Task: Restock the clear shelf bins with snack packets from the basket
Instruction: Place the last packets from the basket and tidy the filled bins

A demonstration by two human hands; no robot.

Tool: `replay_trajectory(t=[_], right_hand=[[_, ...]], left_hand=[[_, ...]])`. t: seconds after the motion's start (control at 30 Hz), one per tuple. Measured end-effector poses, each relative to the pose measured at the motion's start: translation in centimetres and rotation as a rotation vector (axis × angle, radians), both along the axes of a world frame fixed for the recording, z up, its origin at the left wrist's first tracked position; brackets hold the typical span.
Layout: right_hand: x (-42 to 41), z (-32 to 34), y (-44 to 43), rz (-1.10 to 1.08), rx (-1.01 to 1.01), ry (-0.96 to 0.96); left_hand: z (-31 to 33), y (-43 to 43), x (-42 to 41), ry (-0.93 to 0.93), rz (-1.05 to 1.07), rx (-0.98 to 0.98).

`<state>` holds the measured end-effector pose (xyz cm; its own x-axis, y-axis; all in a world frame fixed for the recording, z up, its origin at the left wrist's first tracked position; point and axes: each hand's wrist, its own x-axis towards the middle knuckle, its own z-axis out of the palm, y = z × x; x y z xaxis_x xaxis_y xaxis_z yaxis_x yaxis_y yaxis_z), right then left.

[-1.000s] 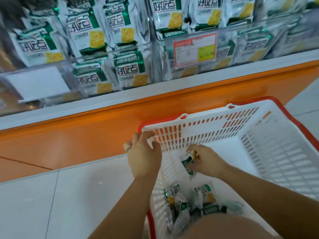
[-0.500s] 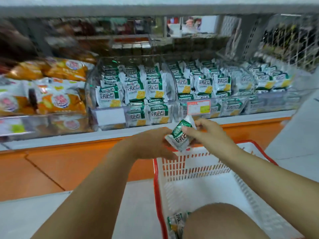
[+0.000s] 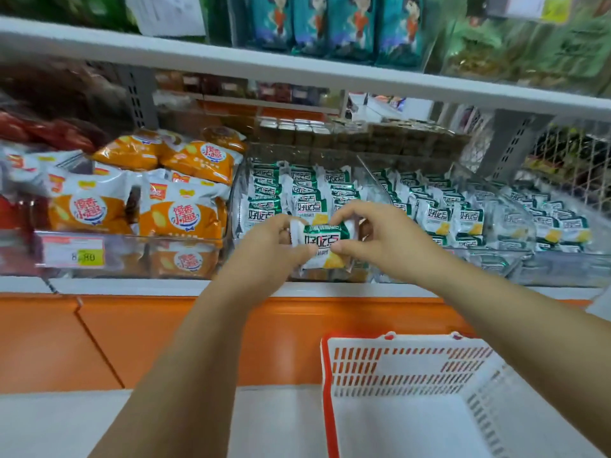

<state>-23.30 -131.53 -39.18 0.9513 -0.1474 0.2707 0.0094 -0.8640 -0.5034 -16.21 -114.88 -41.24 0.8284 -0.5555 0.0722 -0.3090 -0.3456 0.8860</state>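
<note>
Three clear bins stand side by side on the lower shelf. The middle bin (image 3: 297, 157), just above centre, is packed with rows of small green-and-white snack packets (image 3: 297, 193) standing on edge. The bin to its right (image 3: 517, 223), at 2 o'clock, holds the same kind of packets (image 3: 436, 219), and more of them lie further along at 3 o'clock. At 9 o'clock a third bin (image 3: 132, 259) is heaped with larger orange-and-white bags (image 3: 185, 223), and a price label (image 3: 74, 256) is fixed to its front. A white basket (image 3: 406, 368) with a red rim sits on the floor at 5 o'clock; only its slotted far wall and a stretch of its bottom are in view.

Both bare forearms reach up from the bottom edge and meet at the front of the middle bin. The hands share one green-and-white packet (image 3: 325, 241), held upright with its printed face towards the camera. The left hand (image 3: 264, 249) pinches its left edge between thumb and curled fingers. The right hand (image 3: 380, 236) pinches its right side, fingers arched over the top corner and thumb below. The packet is level with the bin's front wall, close to the front row; whether it touches those packets cannot be told.

The white shelf edge (image 3: 132, 287) runs across the view, with an orange base panel (image 3: 132, 342) beneath it and pale floor tiles (image 3: 281, 421) at 6 o'clock. Overhead at 12 o'clock is another white shelf board (image 3: 297, 67) carrying teal bags (image 3: 330, 24). Wire mesh (image 3: 568, 150) shows at 2 o'clock, and blurred brown packs (image 3: 380, 133) sit behind the bins.
</note>
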Motion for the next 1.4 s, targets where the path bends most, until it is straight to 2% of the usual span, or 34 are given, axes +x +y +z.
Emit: replay_trajectory(t=[0.07, 0.17, 0.27, 0.43, 0.77, 0.87, 0.97, 1.03, 1.13, 1.3, 1.4], right_hand=[[2.3, 0.1, -0.7, -0.053, 0.020, -0.035], [6.0, -0.8, -1.9, -0.140, -0.006, 0.002], [8.9, -2.4, -2.4, -0.185, -0.015, 0.079], [11.2, -3.4, -2.5, -0.176, -0.014, 0.089], [10.3, -3.8, -2.6, -0.147, -0.228, 0.101], [8.1, -3.1, -2.6, -0.150, -0.253, -0.026], [4.0, -3.3, -2.5, -0.067, -0.174, -0.219], [0.8, -4.3, -2.8, -0.033, -0.152, -0.268], [-3.6, -7.8, -4.6, -0.068, -0.127, -0.139], [-10.0, -17.8, -9.3, -0.158, 0.072, 0.349], [-12.7, -23.5, -11.3, -0.158, 0.159, 0.618]], left_hand=[[-0.1, 0.4, 1.6, 0.007, 0.118, -0.080], [-0.6, 1.0, 3.3, 0.002, 0.212, -0.049], [-1.6, 0.9, 4.1, 0.025, 0.214, 0.019], [-2.4, 0.1, 5.0, -0.002, 0.241, 0.067], [-2.3, -0.5, 3.7, -0.156, 0.296, 0.213], [-2.3, -1.4, 1.8, -0.265, 0.284, 0.184], [-3.7, -3.5, -0.7, -0.288, 0.109, 0.155], [-5.7, -5.1, -2.0, -0.261, 0.003, 0.187], [-9.3, -7.1, -3.3, -0.180, -0.044, 0.336], [-17.6, -9.2, -7.4, -0.027, 0.060, 0.440], [-22.5, -9.4, -9.3, -0.095, 0.117, 0.499]])
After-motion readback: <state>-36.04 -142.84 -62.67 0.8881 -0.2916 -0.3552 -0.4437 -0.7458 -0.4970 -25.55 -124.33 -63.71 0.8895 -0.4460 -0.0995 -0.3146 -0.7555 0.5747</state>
